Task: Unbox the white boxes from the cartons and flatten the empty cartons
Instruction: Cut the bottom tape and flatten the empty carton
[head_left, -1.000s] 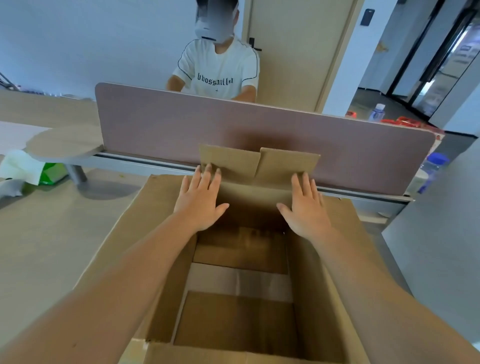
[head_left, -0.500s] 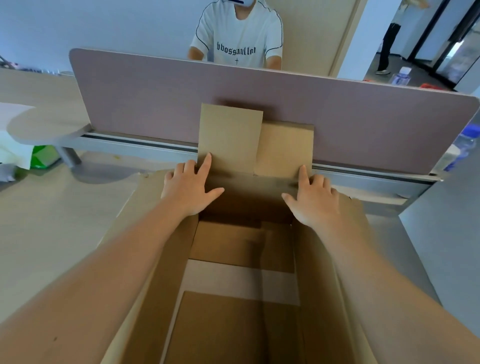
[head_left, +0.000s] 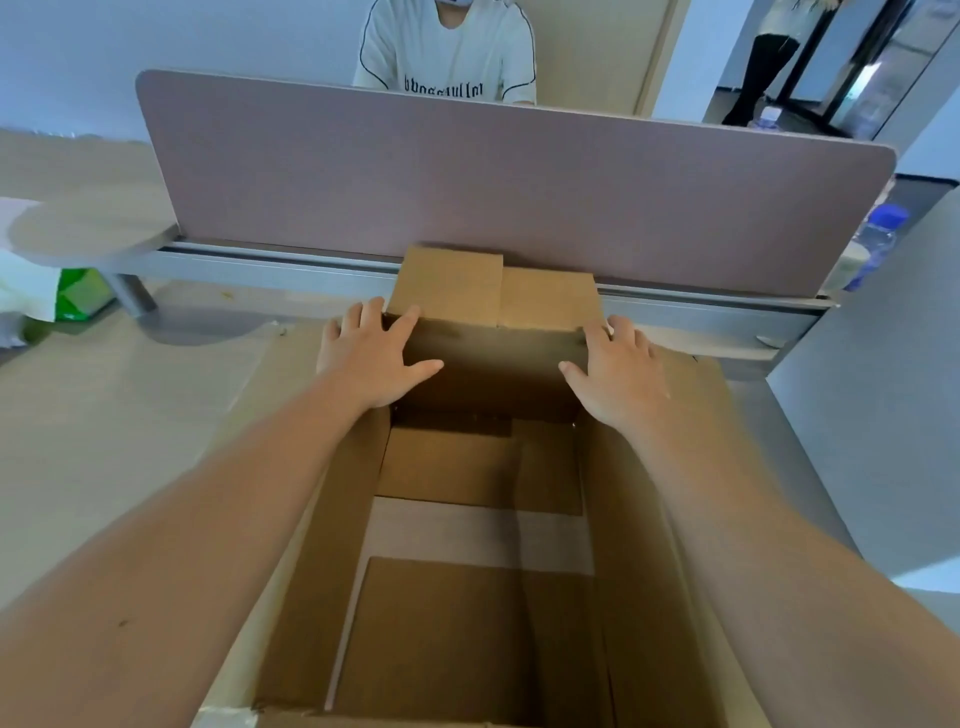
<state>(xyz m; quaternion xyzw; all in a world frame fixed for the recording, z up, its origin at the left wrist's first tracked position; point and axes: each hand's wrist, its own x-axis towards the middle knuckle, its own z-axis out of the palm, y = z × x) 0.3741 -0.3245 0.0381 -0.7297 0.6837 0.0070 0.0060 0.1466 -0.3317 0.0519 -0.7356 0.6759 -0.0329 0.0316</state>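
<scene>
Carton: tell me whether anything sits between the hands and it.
Nothing visible does. The left hand and right hand already rest flat on the carton at its far corners; no white boxes show inside.

Both arms outstretched; left hand (head_left: 371, 358) and right hand (head_left: 618, 371) flat, fingers spread

— What is pictured?
— A large brown corrugated cardboard carton (head_left: 332, 545), open at the top, standing on a desk; no white boxes show inside.
— And its flaps?
— The far end flaps stand upright against a partition; the bottom flaps are folded shut, a pale strip running across between them.
</scene>
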